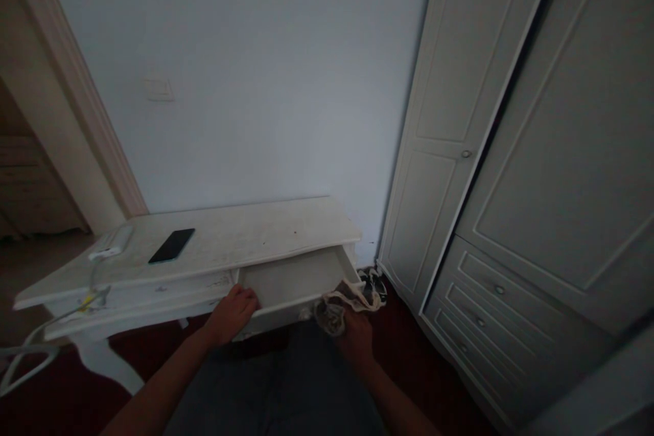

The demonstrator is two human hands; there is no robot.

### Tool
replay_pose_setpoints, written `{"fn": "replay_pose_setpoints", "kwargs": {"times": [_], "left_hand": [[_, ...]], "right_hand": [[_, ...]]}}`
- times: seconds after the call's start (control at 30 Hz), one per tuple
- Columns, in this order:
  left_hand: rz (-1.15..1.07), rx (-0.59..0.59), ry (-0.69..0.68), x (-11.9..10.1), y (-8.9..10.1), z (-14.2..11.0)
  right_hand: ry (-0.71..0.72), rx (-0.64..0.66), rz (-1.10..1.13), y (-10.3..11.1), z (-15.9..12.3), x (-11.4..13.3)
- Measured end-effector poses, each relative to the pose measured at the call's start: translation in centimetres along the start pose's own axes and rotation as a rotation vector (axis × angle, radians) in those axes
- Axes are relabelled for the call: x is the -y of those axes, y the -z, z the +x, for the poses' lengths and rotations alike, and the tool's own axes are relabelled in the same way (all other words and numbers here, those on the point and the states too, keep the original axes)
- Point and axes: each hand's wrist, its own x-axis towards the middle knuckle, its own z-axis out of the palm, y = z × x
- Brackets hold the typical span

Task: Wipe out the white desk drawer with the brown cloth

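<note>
A white drawer (pixel 286 284) is pulled out from the right half of a white table (pixel 245 228). My left hand (pixel 232 313) is closed over the left front corner of that drawer, its fingers curled onto the edge. In my right hand (pixel 356 337) is a crumpled grey-brown cloth (pixel 332 313) with a pale edge. My right fingers are closed round the cloth and partly hidden by it. The cloth hangs at the drawer's right front, against or just before the rim; I cannot tell which.
A dark phone (pixel 172 245) and a white power strip (pixel 112 242) with a cable lie on the table's left side. Black-and-white shoes (pixel 375 284) stand on the dark red floor by the table's right end. A white wardrobe (pixel 439 116) rises at the right.
</note>
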Motion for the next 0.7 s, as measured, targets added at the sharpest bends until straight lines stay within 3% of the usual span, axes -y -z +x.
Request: {"fn": "replay_pose_setpoints", "kwargs": {"times": [0.1, 0.17, 0.27, 0.37, 0.43, 0.57, 0.7], "left_hand": [[0.031, 0.026, 0.013, -0.3, 0.4, -0.1], [0.048, 0.042, 0.028, -0.5, 0.9, -0.1], [0.07, 0.055, 0.065, -1.2, 1.7, -0.2], [0.105, 0.031, 0.114, -2.3, 2.1, -0.3], [0.109, 0.012, 0.142, -3.1, 2.3, -0.5], [0.085, 0.007, 0.144, -4.0, 3.1, -0.3], [0.123, 0.063, 0.117, -6.1, 4.3, 0.7]], "right_hand": [[0.088, 0.123, 0.074, -2.2, -0.2, 3.0], [0.186, 0.141, 0.109, -2.1, 0.1, 2.9], [0.246, 0.041, 0.141, 0.2, 0.7, -0.4], [0.104, -0.108, 0.146, 3.0, 1.5, -4.0], [-0.032, -0.137, 0.152, 4.3, 2.0, -4.8], [-0.173, -0.123, 0.229, 4.9, 3.0, -2.2], [0.061, 0.062, 0.6, 5.2, 3.8, 2.7]]}}
